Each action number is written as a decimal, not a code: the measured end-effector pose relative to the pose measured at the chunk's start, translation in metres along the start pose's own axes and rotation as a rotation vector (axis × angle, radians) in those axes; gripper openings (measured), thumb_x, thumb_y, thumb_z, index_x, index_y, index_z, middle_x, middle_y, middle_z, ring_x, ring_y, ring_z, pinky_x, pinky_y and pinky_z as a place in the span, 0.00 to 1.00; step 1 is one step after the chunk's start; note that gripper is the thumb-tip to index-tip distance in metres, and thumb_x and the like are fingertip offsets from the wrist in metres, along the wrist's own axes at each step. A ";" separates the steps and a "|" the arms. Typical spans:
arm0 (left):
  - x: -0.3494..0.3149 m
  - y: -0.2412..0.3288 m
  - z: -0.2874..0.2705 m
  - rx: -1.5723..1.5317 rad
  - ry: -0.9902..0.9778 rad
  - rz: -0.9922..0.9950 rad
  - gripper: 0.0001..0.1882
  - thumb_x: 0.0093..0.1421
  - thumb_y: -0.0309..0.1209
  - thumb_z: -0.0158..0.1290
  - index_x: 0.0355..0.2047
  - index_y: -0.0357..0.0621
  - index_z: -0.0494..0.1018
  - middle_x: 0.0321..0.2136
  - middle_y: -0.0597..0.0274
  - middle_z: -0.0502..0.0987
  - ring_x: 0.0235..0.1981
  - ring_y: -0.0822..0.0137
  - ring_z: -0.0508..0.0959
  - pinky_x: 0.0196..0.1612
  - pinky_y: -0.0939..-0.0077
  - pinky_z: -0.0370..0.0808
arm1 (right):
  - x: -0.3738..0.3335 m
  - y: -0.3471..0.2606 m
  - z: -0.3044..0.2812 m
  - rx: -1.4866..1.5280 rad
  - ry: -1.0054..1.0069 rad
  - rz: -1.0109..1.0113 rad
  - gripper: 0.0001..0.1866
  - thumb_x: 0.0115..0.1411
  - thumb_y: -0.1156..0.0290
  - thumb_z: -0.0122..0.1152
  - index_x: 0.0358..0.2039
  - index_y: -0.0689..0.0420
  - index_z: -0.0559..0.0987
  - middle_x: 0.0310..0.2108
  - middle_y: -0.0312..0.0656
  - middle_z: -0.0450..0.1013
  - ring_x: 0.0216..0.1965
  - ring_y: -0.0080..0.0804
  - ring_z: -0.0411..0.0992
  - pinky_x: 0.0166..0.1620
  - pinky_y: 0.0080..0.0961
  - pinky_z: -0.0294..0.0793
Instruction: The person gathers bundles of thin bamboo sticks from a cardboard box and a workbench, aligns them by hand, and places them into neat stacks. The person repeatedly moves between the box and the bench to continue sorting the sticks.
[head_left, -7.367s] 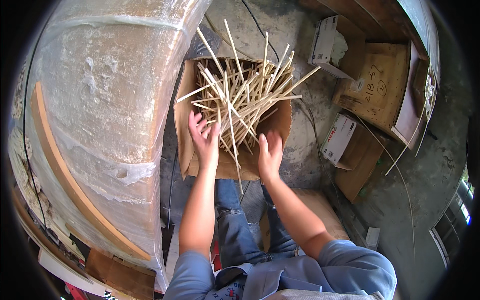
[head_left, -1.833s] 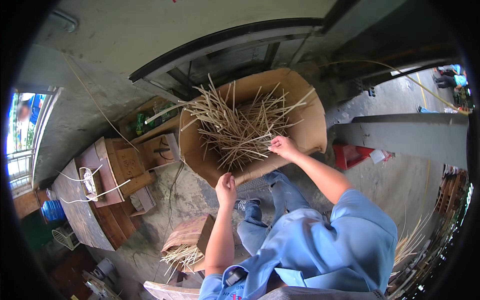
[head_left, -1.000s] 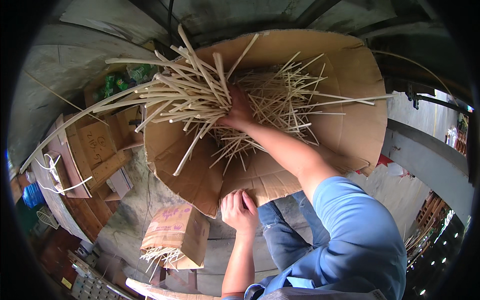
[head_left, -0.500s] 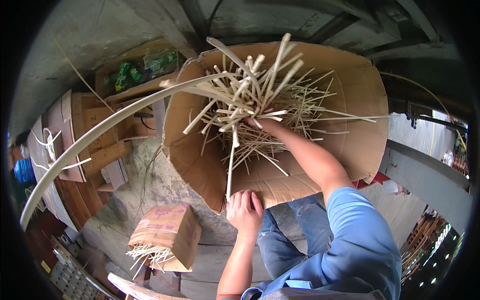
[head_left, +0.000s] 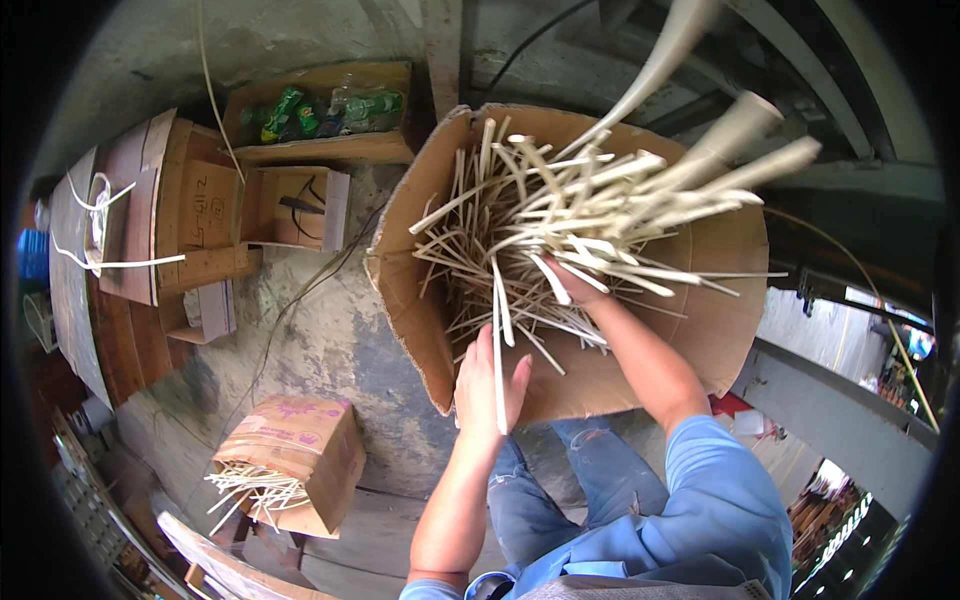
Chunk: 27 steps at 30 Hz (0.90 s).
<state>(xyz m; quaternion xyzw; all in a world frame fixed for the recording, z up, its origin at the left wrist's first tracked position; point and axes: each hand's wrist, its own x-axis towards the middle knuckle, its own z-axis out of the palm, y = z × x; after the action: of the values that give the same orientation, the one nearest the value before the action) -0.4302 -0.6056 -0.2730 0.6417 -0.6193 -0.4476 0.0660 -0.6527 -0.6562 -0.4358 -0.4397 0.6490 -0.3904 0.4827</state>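
A large open cardboard box [head_left: 725, 310] stands in front of me, full of loose pale cane sticks [head_left: 470, 235]. My right hand [head_left: 580, 283] reaches into it and is closed around a thick bundle of cane sticks [head_left: 620, 200]; its fingers are partly hidden. The bundle tilts to the right, with its upper ends spread and blurred. At the box's near left side is my left hand [head_left: 490, 390], open, fingers stretched and thumb apart. One long stick hangs down past its palm; whether they touch I cannot tell.
A smaller cardboard box [head_left: 335, 465] with cane sticks poking out stands at lower left. Wooden boxes [head_left: 200, 205] are on the left. A box at the back holds green plastic bottles [head_left: 290, 112]. A grey metal beam [head_left: 840, 400] runs along the right.
The bundle has swung from upright and left over to the right, along with my right hand. My left hand has left the box's near edge, moved slightly up and opened its fingers.
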 end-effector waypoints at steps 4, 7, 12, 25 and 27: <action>0.040 0.009 -0.004 -0.187 -0.002 0.043 0.52 0.51 0.37 0.69 0.69 0.35 0.49 0.60 0.37 0.65 0.60 0.41 0.68 0.61 0.56 0.69 | -0.026 -0.002 -0.016 0.017 0.083 -0.101 0.21 0.62 0.62 0.65 0.53 0.57 0.78 0.46 0.45 0.79 0.48 0.38 0.76 0.51 0.38 0.75; 0.062 0.017 -0.003 -0.186 0.115 0.247 0.64 0.43 0.37 0.74 0.72 0.44 0.43 0.70 0.40 0.47 0.70 0.41 0.53 0.69 0.52 0.58 | -0.037 -0.014 -0.033 0.036 0.114 -0.110 0.21 0.62 0.62 0.65 0.53 0.57 0.78 0.46 0.45 0.78 0.48 0.38 0.76 0.51 0.38 0.75; 0.091 0.048 -0.003 -0.260 0.102 0.684 0.67 0.36 0.44 0.76 0.71 0.45 0.46 0.69 0.46 0.53 0.72 0.39 0.48 0.72 0.48 0.51 | -0.035 -0.036 -0.059 0.029 0.133 -0.133 0.21 0.62 0.61 0.65 0.53 0.57 0.77 0.46 0.45 0.78 0.48 0.38 0.75 0.52 0.38 0.74; 0.098 0.073 0.011 -0.431 0.097 0.665 0.52 0.39 0.39 0.74 0.64 0.44 0.60 0.58 0.45 0.62 0.59 0.43 0.66 0.62 0.55 0.67 | -0.006 -0.068 -0.052 0.038 0.120 -0.205 0.22 0.61 0.60 0.64 0.53 0.57 0.76 0.46 0.45 0.77 0.48 0.39 0.74 0.52 0.39 0.73; 0.097 0.076 0.011 -0.487 0.107 0.643 0.48 0.37 0.38 0.74 0.60 0.45 0.65 0.60 0.43 0.58 0.60 0.41 0.64 0.63 0.53 0.66 | -0.007 -0.069 -0.050 0.042 0.124 -0.208 0.23 0.61 0.60 0.64 0.53 0.57 0.76 0.46 0.44 0.76 0.48 0.39 0.74 0.52 0.39 0.73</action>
<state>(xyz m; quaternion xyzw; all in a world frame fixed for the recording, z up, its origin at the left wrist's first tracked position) -0.5096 -0.6999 -0.2792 0.4036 -0.6599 -0.5037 0.3847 -0.6872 -0.6663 -0.3583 -0.4694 0.6200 -0.4786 0.4076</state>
